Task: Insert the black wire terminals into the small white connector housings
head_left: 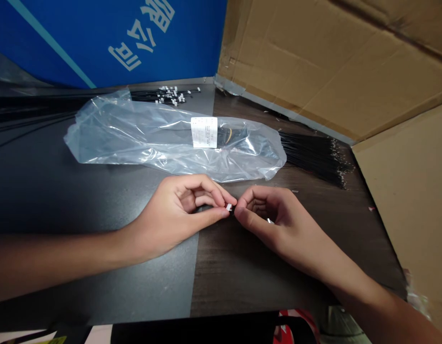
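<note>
My left hand (178,215) and my right hand (274,220) meet over the middle of the dark table (63,191). The left thumb and fingers pinch a tiny white connector (228,207). My right hand's fingers are pinched closed right against that connector, on something thin and dark that I cannot make out. Just behind the hands lies a clear plastic bag (152,136) with a white label (204,132), holding a bundle of black wires (314,155) that stick out of its right end.
More black wires with white connectors (167,95) lie at the back left. A blue printed board (110,38) stands behind. Brown cardboard (335,62) walls in the back right and right side. A dark object with red (292,329) sits at the near edge.
</note>
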A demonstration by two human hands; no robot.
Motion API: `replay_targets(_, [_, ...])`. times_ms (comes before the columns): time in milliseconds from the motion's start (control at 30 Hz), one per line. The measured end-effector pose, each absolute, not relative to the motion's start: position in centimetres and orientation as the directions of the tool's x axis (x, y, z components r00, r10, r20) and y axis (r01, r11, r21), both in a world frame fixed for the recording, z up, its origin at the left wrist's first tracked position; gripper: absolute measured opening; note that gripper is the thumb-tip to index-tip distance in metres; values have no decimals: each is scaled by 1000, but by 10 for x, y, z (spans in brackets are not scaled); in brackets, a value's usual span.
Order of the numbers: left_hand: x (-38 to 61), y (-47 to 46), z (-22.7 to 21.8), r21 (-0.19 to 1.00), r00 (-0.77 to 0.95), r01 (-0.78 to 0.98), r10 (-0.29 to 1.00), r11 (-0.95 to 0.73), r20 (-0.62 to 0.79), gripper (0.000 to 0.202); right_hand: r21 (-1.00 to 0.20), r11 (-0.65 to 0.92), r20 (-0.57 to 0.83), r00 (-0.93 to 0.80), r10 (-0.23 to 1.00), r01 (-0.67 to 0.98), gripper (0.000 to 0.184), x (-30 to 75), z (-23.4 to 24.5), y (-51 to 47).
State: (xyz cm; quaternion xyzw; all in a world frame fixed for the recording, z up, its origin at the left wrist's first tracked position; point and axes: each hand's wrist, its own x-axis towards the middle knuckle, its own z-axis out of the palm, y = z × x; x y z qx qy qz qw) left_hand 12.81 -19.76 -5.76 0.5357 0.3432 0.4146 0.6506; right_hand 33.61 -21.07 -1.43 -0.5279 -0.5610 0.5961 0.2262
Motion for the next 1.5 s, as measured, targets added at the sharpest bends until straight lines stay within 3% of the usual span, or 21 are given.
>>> replay_targets(833, [130,-198,-55,992,416,-123,909,36,19,11,-907,-234,-357,-342,869,351,15,335,-15,-211])
replay_targets(1167, [130,-205,-54,992,379,-56,917,-109,122,9,-882,-272,-405,-324,855,386,15,337,-16,-214])
replay_targets(1500, [127,-209,-56,981,355,-44,914,-191,194,15,-896,-381,-439,-335,834,226,21,334,-16,-214])
